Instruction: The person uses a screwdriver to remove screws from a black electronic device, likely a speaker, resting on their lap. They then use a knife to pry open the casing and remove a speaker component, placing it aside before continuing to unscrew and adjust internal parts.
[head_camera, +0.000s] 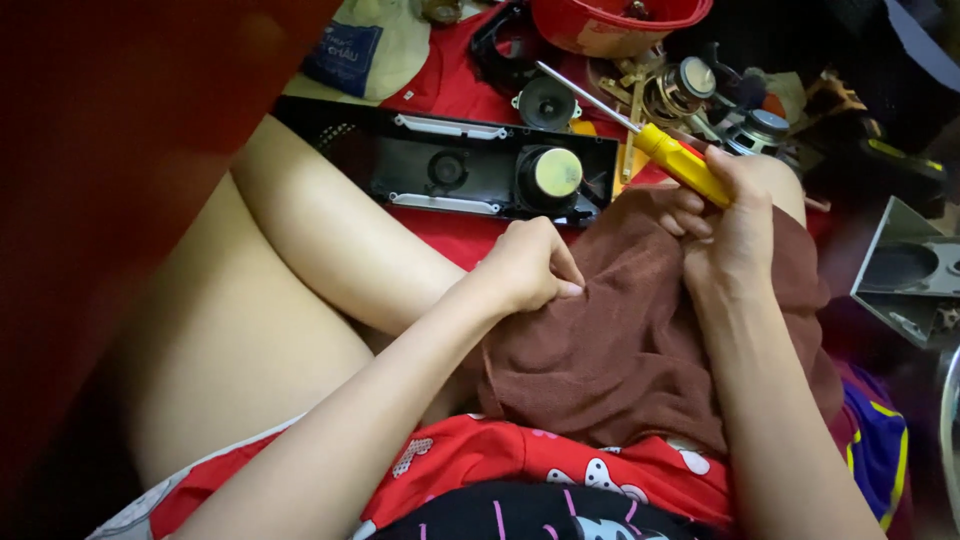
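Head view: seated person's left hand (528, 266) pinches a brown towel (620, 340) lying across the lap, while the right hand (728, 225) grips a yellow-handled screwdriver (655, 143) above it, near a long black speaker panel (450, 165) on red cloth (450, 80).

A slim screwdriver with a translucent yellow plastic handle (683, 162) and a long bright steel shaft slants up toward the far left, its handle gripped at the lower end. Beneath it a rumpled brown terry-cloth towel (620, 340) lies draped over the lap, bunched into folds where fingers pinch its upper edge
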